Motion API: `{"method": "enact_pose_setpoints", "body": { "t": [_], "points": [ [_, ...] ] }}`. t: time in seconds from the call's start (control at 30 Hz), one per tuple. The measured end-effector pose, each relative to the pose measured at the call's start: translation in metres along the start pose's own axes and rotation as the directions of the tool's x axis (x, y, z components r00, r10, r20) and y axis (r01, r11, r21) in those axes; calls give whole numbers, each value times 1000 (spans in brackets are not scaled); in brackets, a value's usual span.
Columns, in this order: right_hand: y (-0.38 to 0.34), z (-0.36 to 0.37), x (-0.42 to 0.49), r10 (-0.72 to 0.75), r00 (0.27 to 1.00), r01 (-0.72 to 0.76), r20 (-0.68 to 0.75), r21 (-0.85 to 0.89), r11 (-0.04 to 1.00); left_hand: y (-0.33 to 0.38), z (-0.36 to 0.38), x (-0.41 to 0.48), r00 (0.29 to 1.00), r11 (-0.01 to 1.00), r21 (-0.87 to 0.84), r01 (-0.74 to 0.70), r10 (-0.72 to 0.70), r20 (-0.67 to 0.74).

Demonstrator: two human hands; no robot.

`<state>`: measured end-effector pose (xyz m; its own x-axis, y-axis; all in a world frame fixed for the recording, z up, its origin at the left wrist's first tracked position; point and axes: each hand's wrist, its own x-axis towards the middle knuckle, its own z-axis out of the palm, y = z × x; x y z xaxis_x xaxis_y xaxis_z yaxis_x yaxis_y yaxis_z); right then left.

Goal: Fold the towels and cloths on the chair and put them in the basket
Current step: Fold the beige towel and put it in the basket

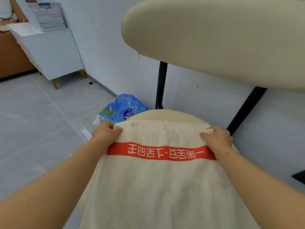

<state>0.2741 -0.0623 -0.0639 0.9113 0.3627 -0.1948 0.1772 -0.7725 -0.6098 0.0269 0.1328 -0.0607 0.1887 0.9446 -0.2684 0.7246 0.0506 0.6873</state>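
On the chair (166, 115) seat, at 6 o'clock in the head view, a cream towel (158, 187) with a red lettered band lies spread flat. Left hand (105, 132) pinches its far-left corner, fingers clenched on the cloth; right hand (217, 136) grips the far-right corner likewise. At 11 o'clock, a grey perforated basket (47, 19) stands on a white cabinet (52, 52).

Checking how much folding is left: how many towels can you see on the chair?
1: a cream towel with a red band spread over the chair seat, left hand and right hand gripping its far corners. Others may be hidden beneath.
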Motion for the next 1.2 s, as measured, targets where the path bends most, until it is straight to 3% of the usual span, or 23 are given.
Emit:
{"method": "enact_pose_setpoints", "body": {
  "t": [0.1,0.27,0.43,0.5,0.67,0.8,0.97,1.2],
  "points": [
    [-2,-2,5,-18,1000,17,9,75,997,-3,1,5,999,998,-59,-22,24,48],
    [4,-14,2,-41,987,-1,157,259,966,-1,-4,-4,996,953,-287,-92,87,-30],
    [4,-46,-25,37,903,-279,429,518,809,21,-32,-31,980,897,-395,-197,196,-43],
    [5,-59,-36,8,874,-321,485,566,759,33,-49,-46,968,878,-416,-238,252,-22],
    [-15,-109,-75,-144,932,-154,332,724,672,61,-102,-91,942,830,-475,-292,336,7],
    [-30,-160,-113,-281,953,73,115,811,580,76,-150,-131,922,750,-553,-363,374,-97],
    [-49,-223,-170,-429,903,174,-17,928,330,89,-205,-187,865,648,-587,-486,451,-219],
    [-53,-283,-225,-546,822,357,-164,894,270,104,-246,-244,817,524,-657,-542,513,-265]
  ]
}}
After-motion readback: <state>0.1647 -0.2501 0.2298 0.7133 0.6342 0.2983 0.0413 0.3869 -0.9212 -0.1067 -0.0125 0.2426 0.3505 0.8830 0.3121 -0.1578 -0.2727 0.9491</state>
